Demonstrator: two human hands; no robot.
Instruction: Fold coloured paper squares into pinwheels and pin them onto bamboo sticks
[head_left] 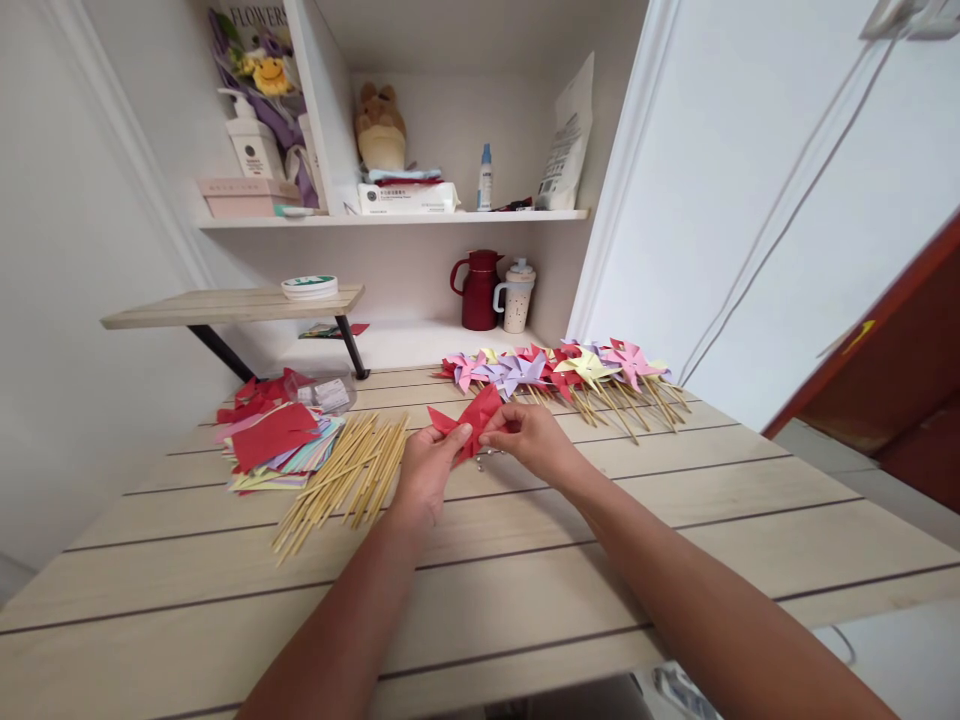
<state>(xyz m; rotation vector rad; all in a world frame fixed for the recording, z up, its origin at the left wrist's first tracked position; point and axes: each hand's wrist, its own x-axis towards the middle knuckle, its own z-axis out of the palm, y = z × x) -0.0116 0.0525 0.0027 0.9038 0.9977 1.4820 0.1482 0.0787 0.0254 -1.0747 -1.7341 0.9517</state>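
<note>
A red paper pinwheel (480,410) is held above the middle of the table between my two hands. My left hand (435,455) pinches its left side, thumb on top of the paper. On the other side, the closed fingertips of my right hand (529,437) grip one of its flaps. Small shiny pins (481,464) lie on the wood just under the hands. Many thin wooden sticks (341,490) are spread in a loose pile left of my left hand. Beyond my right hand lie finished pinwheels (517,372) on sticks, in red, pink, purple and yellow.
Coloured paper sheets (274,440) are stacked at the left, beside a clear plastic box (328,392). A small raised shelf (225,305) on black legs carries a roll of tape (310,287). A red jug (480,290) and a cup (517,298) stand at the back.
</note>
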